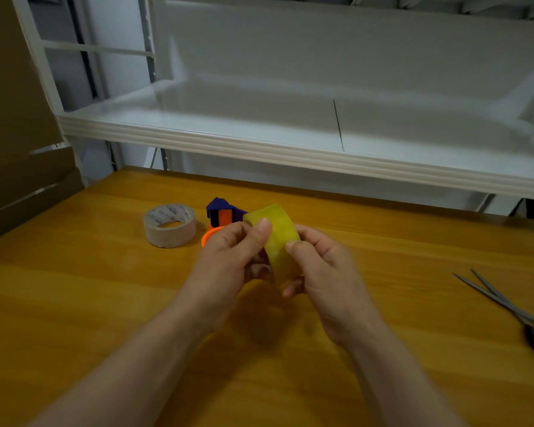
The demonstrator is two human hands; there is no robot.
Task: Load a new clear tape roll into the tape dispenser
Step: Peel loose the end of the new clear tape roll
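Observation:
A yellowish clear tape roll (279, 238) is held upright above the wooden table (105, 288), its outer band facing me. My left hand (232, 260) grips it from the left, thumb pressed on the band near the top. My right hand (324, 266) grips it from the right, thumb on the band lower down. Just behind the roll sits the tape dispenser (224, 215), purple with orange parts, partly hidden by my left hand.
A second tape roll (169, 224) with a printed core lies flat to the left of the dispenser. Scissors (512, 312) lie at the right edge of the table. A white shelf (290, 149) overhangs the far side; cardboard (19, 149) stands at left.

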